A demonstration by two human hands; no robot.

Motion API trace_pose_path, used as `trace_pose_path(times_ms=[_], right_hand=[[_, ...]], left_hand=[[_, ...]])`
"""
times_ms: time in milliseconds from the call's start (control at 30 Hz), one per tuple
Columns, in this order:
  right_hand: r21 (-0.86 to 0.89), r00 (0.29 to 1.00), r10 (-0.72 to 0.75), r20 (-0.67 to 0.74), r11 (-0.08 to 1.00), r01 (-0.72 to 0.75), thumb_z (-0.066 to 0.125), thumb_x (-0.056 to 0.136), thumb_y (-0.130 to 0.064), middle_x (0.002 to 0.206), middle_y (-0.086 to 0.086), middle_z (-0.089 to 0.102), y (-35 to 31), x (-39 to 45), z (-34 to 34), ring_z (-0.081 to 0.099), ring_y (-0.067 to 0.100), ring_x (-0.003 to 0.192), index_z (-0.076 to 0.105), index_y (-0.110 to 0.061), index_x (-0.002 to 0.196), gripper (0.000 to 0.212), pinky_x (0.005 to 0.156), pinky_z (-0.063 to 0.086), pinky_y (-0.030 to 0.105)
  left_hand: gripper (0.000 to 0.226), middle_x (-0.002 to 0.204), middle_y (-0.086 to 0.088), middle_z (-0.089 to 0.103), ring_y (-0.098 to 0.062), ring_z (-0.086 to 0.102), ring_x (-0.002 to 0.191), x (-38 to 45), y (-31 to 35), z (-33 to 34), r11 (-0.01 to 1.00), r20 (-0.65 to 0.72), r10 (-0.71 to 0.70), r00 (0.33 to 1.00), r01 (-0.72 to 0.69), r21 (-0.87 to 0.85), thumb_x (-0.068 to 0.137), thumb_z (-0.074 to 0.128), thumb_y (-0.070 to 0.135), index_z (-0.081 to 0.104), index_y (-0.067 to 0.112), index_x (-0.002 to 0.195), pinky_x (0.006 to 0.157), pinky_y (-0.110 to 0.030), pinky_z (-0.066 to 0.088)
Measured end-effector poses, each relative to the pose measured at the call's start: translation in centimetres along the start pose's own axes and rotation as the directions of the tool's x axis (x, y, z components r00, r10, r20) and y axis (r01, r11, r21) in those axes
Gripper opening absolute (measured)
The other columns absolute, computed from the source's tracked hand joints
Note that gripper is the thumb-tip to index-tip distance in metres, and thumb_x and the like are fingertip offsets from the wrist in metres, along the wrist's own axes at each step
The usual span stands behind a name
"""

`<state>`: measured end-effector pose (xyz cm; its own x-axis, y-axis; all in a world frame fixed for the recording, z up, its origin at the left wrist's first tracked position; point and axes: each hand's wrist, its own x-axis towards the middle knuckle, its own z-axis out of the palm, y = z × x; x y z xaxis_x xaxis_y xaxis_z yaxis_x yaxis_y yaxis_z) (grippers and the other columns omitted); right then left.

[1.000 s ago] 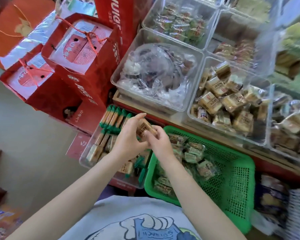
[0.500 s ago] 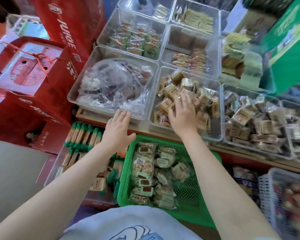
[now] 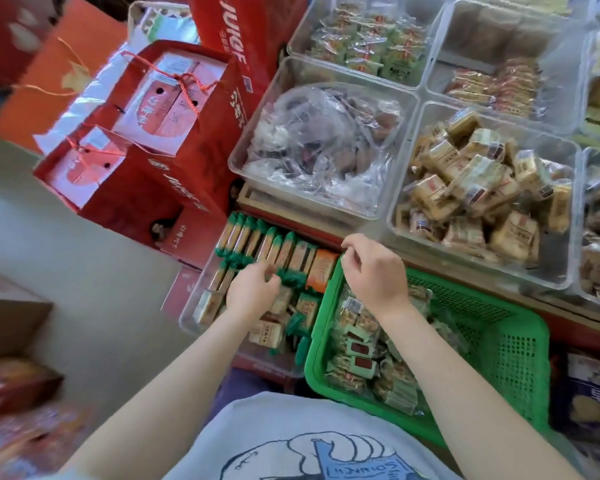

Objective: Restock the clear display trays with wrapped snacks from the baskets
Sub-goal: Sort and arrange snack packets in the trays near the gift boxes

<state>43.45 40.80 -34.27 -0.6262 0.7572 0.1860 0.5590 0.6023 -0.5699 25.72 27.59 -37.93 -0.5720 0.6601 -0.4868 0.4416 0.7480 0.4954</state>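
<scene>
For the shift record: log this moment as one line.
left hand: reaching into low clear tray, fingers curled among green-ended snack packs | right hand: above green basket corner, fingers curled, nothing visibly held | stage: picking

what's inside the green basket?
Green basket: a pile of green-wrapped snacks fills its left half, bare mesh on the right. The right hand and forearm cover some packs; lower layers are hidden.
</scene>
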Motion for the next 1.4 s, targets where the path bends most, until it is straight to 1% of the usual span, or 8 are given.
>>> trace_pose_path(times_ms=[267,567,733,867,1000,1133,1233,1400], right_hand=[[0.038,0.794,0.316,0.519,0.92,-0.391,0.047,0.104,-0.017,0.056,-0.001,0.054,-1.2,-6.3,7.3,0.037,0.009,0.04,0.065,-0.02,0.1,0.018,0.04,0.026,0.022],[0.075,0.72,0.404,0.565,0.843,-0.532,0.044,0.105,-0.018,0.057,0.006,0.054,-2.4,-6.8,8.6,0.035,0.012,0.041,0.064,-0.023,0.1,0.021,0.046,0.029,0.029],[0.224,0.71,0.505,0.49,0.715,-0.663,0.045,0.104,-0.015,0.073,0.014,0.066,-3.7,-5.3,7.8,0.048,0.025,0.051,0.065,-0.024,0.093,0.025,0.05,0.043,0.039],[0.436,0.589,0.563,0.579,0.397,-0.808,0.047,0.105,-0.024,0.094,0.011,0.069,-4.9,-3.0,6.5,0.068,0.02,0.076,0.064,-0.023,0.106,0.017,0.072,0.058,0.039],[0.656,0.636,0.448,0.628,0.135,-0.743,0.058,0.098,-0.042,0.115,0.012,0.071,-5.5,-1.3,3.4,0.07,0.026,0.105,0.063,-0.019,0.123,0.035,0.089,0.059,0.045],[0.767,0.746,0.528,0.407,0.245,-0.592,0.074,0.089,-0.029,0.108,0.006,0.075,-3.5,0.4,-2.4,0.07,0.026,0.104,0.069,-0.021,0.111,0.024,0.092,0.056,0.039],[0.759,0.778,0.612,0.14,0.439,-0.481,0.073,0.089,-0.033,0.104,-0.01,0.071,-0.4,2.7,-7.5,0.065,-0.008,0.095,0.064,-0.032,0.112,0.024,0.092,0.051,0.017],[0.113,0.822,0.305,-0.481,0.951,-0.287,0.058,0.098,-0.019,0.121,-0.001,0.063,5.1,9.1,-11.8,0.058,0.003,0.103,0.054,-0.019,0.135,0.037,0.092,0.053,0.025]], left_hand=[[0.074,0.155,-0.015,0.032,-0.035,0.036,0.139,1.5,-8.0,3.1,0.922,0.119,-0.131,0.984,0.078,0.378,0.094,0.062,0.039,0.026,0.018,0.155,0.097,-0.048,0.052],[0.063,0.11,-0.013,0.062,-0.028,0.064,0.089,4.6,-7.0,3.5,0.846,-0.004,-0.146,0.989,0.127,0.518,0.092,0.065,0.029,0.03,0.013,0.141,0.059,-0.034,0.051],[0.066,0.098,-0.003,0.065,-0.02,0.065,0.078,2.5,-5.9,0.5,0.924,0.117,-0.375,0.92,0.38,-0.026,0.089,0.057,0.053,0.039,0.011,0.136,0.057,-0.03,0.051],[0.036,0.094,-0.013,0.071,-0.02,0.063,0.07,-1.1,-2.5,-2.8,0.279,0.532,-0.219,0.818,0.575,-0.769,0.096,0.05,0.032,0.058,0.005,0.118,0.059,-0.026,0.048],[0.033,0.101,-0.019,0.067,-0.022,0.064,0.075,-1.6,3.0,-3.8,0.189,0.515,0.022,0.857,0.502,-0.844,0.1,0.048,0.026,0.058,0.0,0.118,0.058,-0.027,0.054],[0.026,0.087,-0.008,0.072,-0.017,0.068,0.069,-0.8,9.7,-4.0,0.536,0.361,0.035,0.932,0.287,-0.794,0.101,0.052,0.03,0.07,0.012,0.097,0.061,-0.027,0.054],[0.017,0.102,0.004,0.069,-0.016,0.063,0.099,0.4,12.6,-3.2,0.856,-0.089,0.157,0.984,-0.181,-0.485,0.097,0.058,0.03,0.071,0.022,0.105,0.085,-0.032,0.049],[0.058,0.154,-0.004,0.043,-0.021,0.032,0.145,3.3,14.0,-0.5,0.886,-0.041,0.461,0.886,-0.457,0.074,0.098,0.046,0.049,0.048,0.015,0.146,0.12,-0.041,0.023]])
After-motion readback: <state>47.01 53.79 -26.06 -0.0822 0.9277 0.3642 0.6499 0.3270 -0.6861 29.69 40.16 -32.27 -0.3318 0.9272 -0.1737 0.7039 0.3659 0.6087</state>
